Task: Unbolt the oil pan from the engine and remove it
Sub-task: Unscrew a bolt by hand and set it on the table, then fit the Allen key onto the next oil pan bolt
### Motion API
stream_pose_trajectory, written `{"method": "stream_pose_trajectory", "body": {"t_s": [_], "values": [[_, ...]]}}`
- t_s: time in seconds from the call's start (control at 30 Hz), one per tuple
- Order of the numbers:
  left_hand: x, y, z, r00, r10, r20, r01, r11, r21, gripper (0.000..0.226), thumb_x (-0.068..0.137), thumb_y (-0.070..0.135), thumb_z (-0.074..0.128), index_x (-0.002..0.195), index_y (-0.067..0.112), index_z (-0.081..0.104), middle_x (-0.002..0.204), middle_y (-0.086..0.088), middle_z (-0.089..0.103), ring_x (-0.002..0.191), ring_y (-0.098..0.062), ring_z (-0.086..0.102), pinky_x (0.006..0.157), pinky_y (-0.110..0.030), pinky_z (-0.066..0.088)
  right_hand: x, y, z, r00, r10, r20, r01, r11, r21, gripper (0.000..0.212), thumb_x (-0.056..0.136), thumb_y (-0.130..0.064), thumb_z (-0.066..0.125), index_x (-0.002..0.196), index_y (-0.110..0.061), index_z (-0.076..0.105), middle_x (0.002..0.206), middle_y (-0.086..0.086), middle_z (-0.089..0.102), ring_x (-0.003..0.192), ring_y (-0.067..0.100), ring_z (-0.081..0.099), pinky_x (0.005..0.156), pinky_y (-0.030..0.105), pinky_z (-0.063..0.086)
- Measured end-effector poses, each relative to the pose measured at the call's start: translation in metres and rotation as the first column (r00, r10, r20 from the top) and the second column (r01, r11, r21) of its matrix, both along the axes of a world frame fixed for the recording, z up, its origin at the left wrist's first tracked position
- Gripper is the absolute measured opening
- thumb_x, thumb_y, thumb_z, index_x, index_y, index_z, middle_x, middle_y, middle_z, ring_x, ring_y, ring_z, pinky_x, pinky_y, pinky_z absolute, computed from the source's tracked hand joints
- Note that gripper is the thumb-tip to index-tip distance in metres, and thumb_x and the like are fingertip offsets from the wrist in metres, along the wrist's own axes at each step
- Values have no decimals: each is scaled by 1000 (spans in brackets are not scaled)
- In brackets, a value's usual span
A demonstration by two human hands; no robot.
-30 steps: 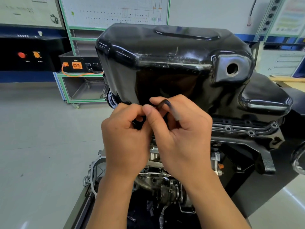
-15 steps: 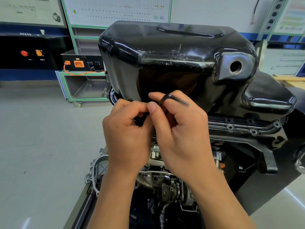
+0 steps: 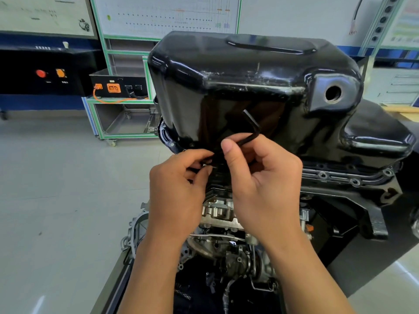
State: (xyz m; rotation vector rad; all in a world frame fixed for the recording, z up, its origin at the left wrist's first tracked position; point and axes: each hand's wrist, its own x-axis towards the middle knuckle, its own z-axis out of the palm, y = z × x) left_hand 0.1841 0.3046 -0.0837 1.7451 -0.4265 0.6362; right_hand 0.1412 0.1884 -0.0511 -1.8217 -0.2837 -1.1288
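A glossy black oil pan (image 3: 249, 87) sits upside-down on top of the engine (image 3: 226, 245), its drain hole (image 3: 332, 93) facing me at the right. My right hand (image 3: 260, 184) pinches a black L-shaped hex key (image 3: 250, 130) between thumb and fingers at the pan's near flange; the key's short leg points up. My left hand (image 3: 179, 186) is curled beside it, fingertips pinching the key's lower end at the flange. The bolt itself is hidden behind my fingers. Flange bolts (image 3: 323, 175) show along the right edge.
A green-framed cart (image 3: 118, 114) with a black box and orange cable stands behind at the left. A black console (image 3: 45, 73) with red and orange buttons lines the far left wall. Grey floor (image 3: 56, 200) lies to the left of the engine stand.
The hex key has turned in my right hand: its free leg, low against my fingers before, now sticks up above them. Both hands stay at the same spot on the flange.
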Motion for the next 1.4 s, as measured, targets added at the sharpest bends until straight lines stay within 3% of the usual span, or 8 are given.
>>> {"method": "stream_pose_trajectory", "body": {"t_s": [0.13,0.33,0.53,0.77,0.9,1.0,1.2,1.4], "values": [[-8,-4,10,995,-52,-81,29,964,-266,36,79,-3,77,88,32,73,82,12,76,81,-2,72,74,-17,57,-10,-9,7,1000,30,2,-30,984,178,20,99,-20,60,81,-26,65,66,-1,62,58,8,55,57,15,42],[-56,-44,41,817,-565,-118,329,624,-709,15,72,12,72,85,19,78,98,-11,77,86,-16,74,71,-19,56,-67,-78,39,998,-60,19,53,963,263,30,103,-28,51,80,-15,65,67,10,62,52,20,52,50,24,41],[-142,-193,46,585,-771,-252,641,630,-439,10,91,13,68,93,20,74,82,-5,78,75,-16,74,59,-18,54,-181,-196,89,942,-334,-24,334,931,148,34,103,-30,49,76,-17,65,59,4,60,50,4,51,47,20,40],[-270,-394,38,335,-862,-381,941,324,96,8,89,28,71,81,27,73,76,14,73,73,4,66,63,-9,48,-327,-338,93,697,-678,-234,711,694,109,38,105,-30,48,75,-14,66,53,-6,57,50,5,50,49,20,41],[-327,-473,27,332,-881,-336,919,221,327,9,86,17,70,84,23,76,74,17,69,68,10,61,65,-4,42,-393,-396,65,534,-768,-354,844,509,170,39,103,-29,50,77,-7,68,57,0,59,48,6,50,48,22,41],[-342,-507,11,431,-845,-317,821,221,526,18,89,13,64,92,26,77,94,11,74,79,-2,62,79,-19,50,-425,-421,38,453,-784,-425,891,414,185,40,102,-32,50,76,-9,69,59,1,61,50,9,50,50,30,41],[-340,-523,-5,469,-856,-220,828,338,448,16,83,12,71,88,26,78,68,20,57,61,4,50,61,-14,37,-445,-445,5,404,-787,-467,915,347,206,39,101,-31,52,73,-10,68,55,-2,59,48,10,48,51,32,38],[-322,-505,4,395,-873,-287,915,347,205,22,95,9,59,100,23,75,90,19,68,66,4,61,60,-6,43,-426,-441,1,416,-776,-473,908,386,164,40,102,-32,51,74,-9,67,56,-4,59,45,6,46,49,30,38]]}}
